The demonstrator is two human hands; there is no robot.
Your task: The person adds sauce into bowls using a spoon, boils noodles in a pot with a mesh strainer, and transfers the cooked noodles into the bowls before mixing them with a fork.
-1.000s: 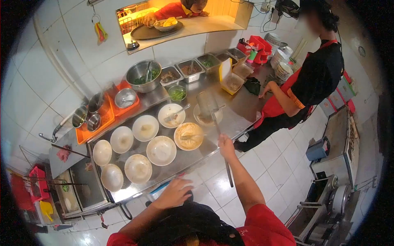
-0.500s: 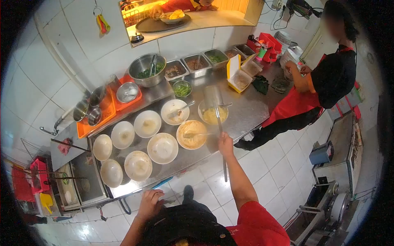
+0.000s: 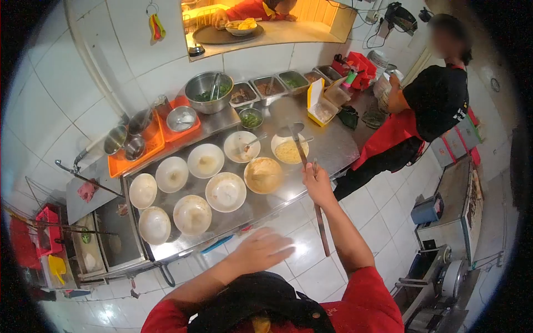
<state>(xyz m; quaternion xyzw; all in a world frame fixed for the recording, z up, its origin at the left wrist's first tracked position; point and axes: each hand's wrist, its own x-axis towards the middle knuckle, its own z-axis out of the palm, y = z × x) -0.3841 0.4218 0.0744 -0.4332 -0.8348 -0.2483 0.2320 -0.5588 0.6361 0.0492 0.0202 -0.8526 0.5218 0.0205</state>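
My right hand (image 3: 317, 184) is wrapped round the long handle of a noodle strainer (image 3: 285, 112). Its metal basket, blurred, is tilted with the mouth facing down above a white bowl of noodles (image 3: 288, 151). A small thin tip, too small to name, shows beside my right fingers. Blurred by motion, my left hand (image 3: 261, 251) is in front of my body with its fingers stretched out and nothing visible in them. Nearest the strainer on the left stand a bowl with an orange-stained inside (image 3: 263, 183) and a white bowl with a utensil in it (image 3: 240, 145).
Several white bowls (image 3: 226, 192) fill the steel counter. Behind them are a steel bowl of greens (image 3: 200, 100), metal food pans (image 3: 269, 89) and a yellow box (image 3: 321, 109). A co-worker in a red apron (image 3: 395, 130) stands at the right; another person's arm reaches through the hatch.
The strainer's basket has lifted off the noodle bowl, leaving noodles there, and its handle has swung right. My left hand has moved right and upward. The co-worker's arms have shifted.
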